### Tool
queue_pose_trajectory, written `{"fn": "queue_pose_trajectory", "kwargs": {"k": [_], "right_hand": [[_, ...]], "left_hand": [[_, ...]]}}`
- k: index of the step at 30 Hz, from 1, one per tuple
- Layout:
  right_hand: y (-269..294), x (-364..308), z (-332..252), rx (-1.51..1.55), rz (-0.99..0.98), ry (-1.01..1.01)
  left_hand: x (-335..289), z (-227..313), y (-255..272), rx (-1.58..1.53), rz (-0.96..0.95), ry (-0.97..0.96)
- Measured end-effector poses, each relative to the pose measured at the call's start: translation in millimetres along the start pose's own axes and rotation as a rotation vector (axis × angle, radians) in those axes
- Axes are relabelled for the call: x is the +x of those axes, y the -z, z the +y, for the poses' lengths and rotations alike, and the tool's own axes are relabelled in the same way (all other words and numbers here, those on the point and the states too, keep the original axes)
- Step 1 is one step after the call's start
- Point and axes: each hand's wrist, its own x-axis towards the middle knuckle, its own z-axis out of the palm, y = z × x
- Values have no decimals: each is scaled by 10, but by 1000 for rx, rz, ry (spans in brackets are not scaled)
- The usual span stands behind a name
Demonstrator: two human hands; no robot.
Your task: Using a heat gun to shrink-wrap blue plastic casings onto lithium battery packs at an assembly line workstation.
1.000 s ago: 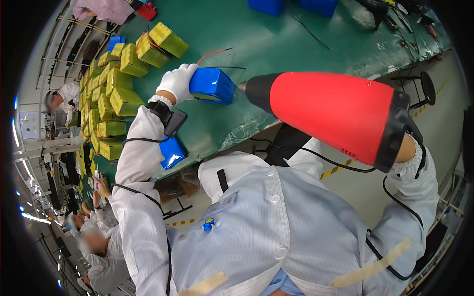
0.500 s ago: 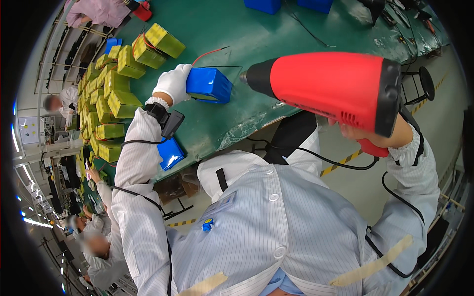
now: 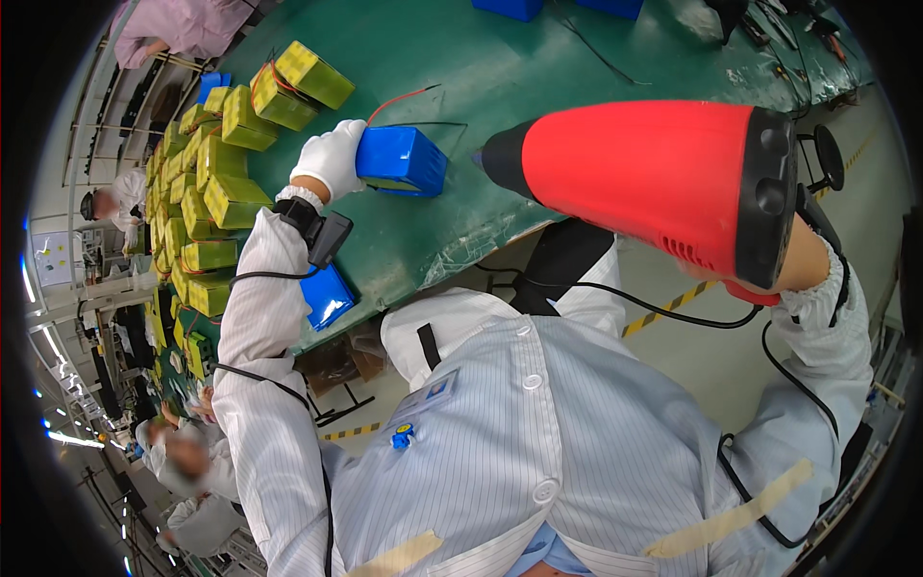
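My left hand (image 3: pixel 330 160), in a white glove, grips the left end of a blue-wrapped battery pack (image 3: pixel 402 162) on the green table. A red and a black wire stick out from the pack's far side. My right hand (image 3: pixel 694 258) is wrapped around the handle of a red heat gun (image 3: pixel 635 178), which hides most of the fingers. Its black nozzle points left toward the pack, a small gap away from it.
Many yellow battery packs (image 3: pixel 226 200) stand crowded on the table's left side. Blue wrap (image 3: pixel 327 296) lies by the near edge. Blue packs (image 3: pixel 508 8) sit at the far edge, with tools and cables (image 3: pixel 784 48) at far right. Co-workers (image 3: pixel 183 24) are at the left.
The heat gun has shifted slightly right and down with my right hand. My left hand still holds the blue pack, both slightly further left in view. A co-worker's arm at lower left has drawn back.
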Motion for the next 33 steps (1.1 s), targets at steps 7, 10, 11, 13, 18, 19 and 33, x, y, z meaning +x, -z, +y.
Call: {"fn": "queue_pose_trajectory", "kwargs": {"k": [7, 10, 11, 13, 18, 19, 33], "right_hand": [[46, 60, -26, -111, 28, 109], [54, 64, -49, -144, 42, 135], [60, 66, -56, -156, 49, 141], [57, 83, -25, -165, 56, 164], [26, 87, -21, -189, 71, 184], [28, 89, -14, -193, 75, 184], [-167, 307, 380, -73, 50, 296]], "left_hand": [[-6, -26, -29, -13, 14, -1], [2, 6, -4, -14, 5, 3], [10, 22, 10, -18, 4, 3], [-13, 19, 1, -19, -3, 12], [-7, -18, -31, -29, 9, -5], [7, -3, -23, -30, 10, -9], [25, -134, -108, -87, 57, -32]]}}
